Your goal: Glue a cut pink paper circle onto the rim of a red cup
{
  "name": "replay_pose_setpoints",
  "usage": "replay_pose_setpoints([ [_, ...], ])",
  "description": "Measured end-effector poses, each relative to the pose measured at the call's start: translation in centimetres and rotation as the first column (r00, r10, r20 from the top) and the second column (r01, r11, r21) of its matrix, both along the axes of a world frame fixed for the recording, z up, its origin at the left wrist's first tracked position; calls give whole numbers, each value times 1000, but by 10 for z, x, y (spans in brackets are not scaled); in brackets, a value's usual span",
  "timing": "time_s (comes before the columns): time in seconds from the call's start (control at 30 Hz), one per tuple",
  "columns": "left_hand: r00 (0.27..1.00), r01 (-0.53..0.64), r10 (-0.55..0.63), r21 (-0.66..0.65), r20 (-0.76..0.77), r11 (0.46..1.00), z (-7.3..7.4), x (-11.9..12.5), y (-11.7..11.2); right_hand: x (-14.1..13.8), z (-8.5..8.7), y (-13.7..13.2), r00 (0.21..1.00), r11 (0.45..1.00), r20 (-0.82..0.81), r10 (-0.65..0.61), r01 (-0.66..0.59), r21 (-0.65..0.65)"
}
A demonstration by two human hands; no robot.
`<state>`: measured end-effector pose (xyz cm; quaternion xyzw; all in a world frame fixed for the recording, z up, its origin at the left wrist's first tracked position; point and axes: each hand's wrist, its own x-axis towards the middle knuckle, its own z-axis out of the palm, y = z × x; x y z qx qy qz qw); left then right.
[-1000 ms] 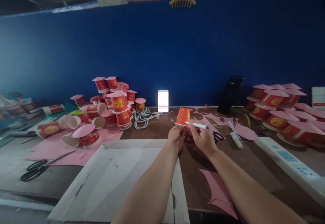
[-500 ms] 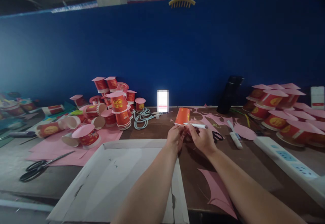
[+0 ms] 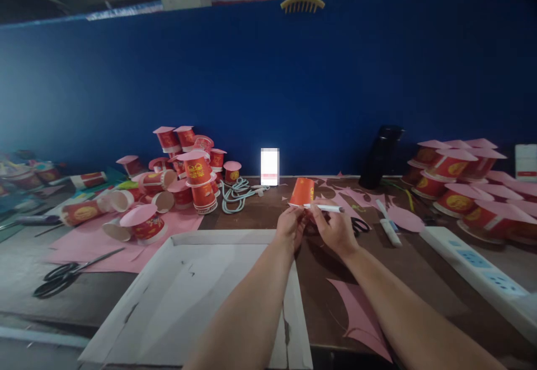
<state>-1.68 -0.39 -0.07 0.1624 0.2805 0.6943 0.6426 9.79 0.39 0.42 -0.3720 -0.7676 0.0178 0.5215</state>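
Out over the table, my left hand (image 3: 288,227) has its fingers closed at the lower end of a red paper cup (image 3: 301,191) with yellow print. The cup leans slightly, its wider rim end toward me. A white marker pen (image 3: 326,208) is pinched in my right hand (image 3: 337,231); it lies sideways, its left end against or just in front of the cup's rim. My fingers hide part of the rim, so I cannot tell if the tip touches. Dark scissor handles (image 3: 359,225) peek out behind my right hand.
A white cardboard lid (image 3: 163,308) lies front left, with black scissors (image 3: 62,276) beyond it. Red cups with pink discs (image 3: 196,169) pile up on the left, more (image 3: 455,160) on the right. A power strip (image 3: 470,264), glue stick (image 3: 390,232), black bottle (image 3: 381,157) and pink scraps (image 3: 363,317) lie around.
Both hands keep nearly the same place and grip. The cup and pen show hardly any movement; the whole view has shifted very slightly.
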Motion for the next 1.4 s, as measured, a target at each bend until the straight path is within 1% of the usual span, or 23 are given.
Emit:
replay_pose_setpoints([
  [0.37,1000,-12,12,-9,7,1000,1,0,0,1,-1,-1,1000,1000,-5,0,0,-1],
  [0.63,1000,-12,13,14,-21,1000,1,1,0,1,0,0,997,1000,-74,7,-5,29],
  [0.8,997,-14,15,16,-75,1000,-2,3,2,0,-2,1,998,999,-54,40,-38,36],
  [1.03,991,-6,16,80,-130,997,-6,4,4,-1,-2,2,998,998,-43,41,-38,47],
  [1.23,991,4,7,83,-132,997,-6,3,3,0,-3,3,998,997,-27,51,-49,60],
  [1.4,992,-7,16,77,-125,997,-7,3,4,0,-3,4,999,997,-28,27,-25,70],
])
